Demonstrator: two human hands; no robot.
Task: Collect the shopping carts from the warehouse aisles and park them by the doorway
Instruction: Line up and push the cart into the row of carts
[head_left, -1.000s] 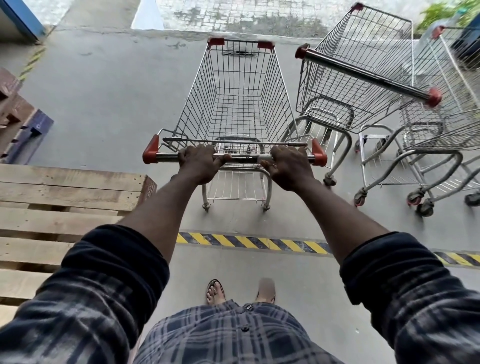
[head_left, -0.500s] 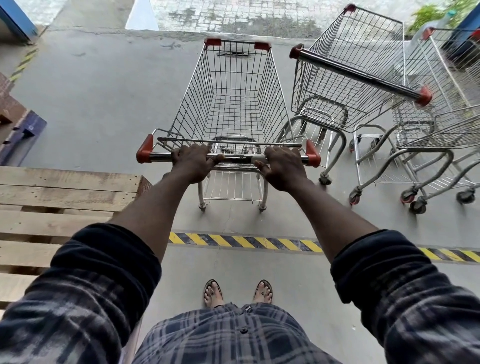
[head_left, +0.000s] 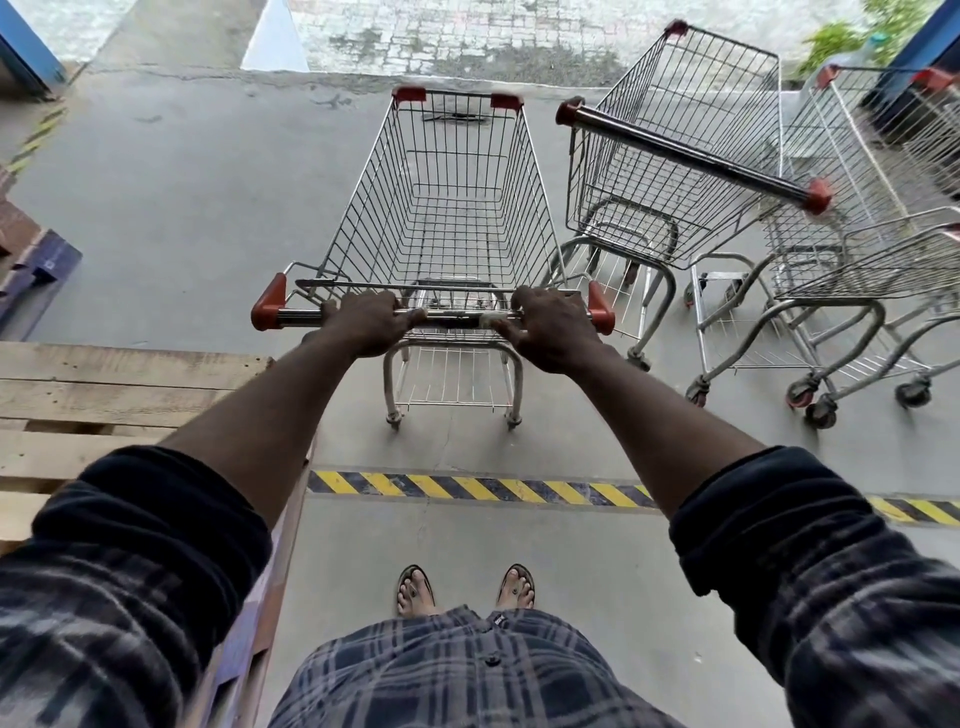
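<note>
An empty wire shopping cart (head_left: 447, 208) with red corner caps stands straight ahead on the grey concrete floor. My left hand (head_left: 370, 321) grips the left half of its metal handle bar (head_left: 457, 316), and my right hand (head_left: 550, 326) grips the right half. Both arms are stretched out. To the right stands a second empty cart (head_left: 670, 171), turned at an angle with its handle facing me. A third cart (head_left: 862, 249) sits further right, partly nested with another at the frame's edge.
Wooden pallets (head_left: 104, 395) lie close on my left. A yellow-and-black hazard stripe (head_left: 478, 487) crosses the floor between my feet and the cart. The doorway edge and outdoor paving (head_left: 467, 36) lie ahead. Blue door frames (head_left: 26, 52) flank both sides.
The view has shifted slightly; my feet now stand side by side behind the stripe. The cart sits a little further from me, beside the parked carts. Both hands keep their grip.
</note>
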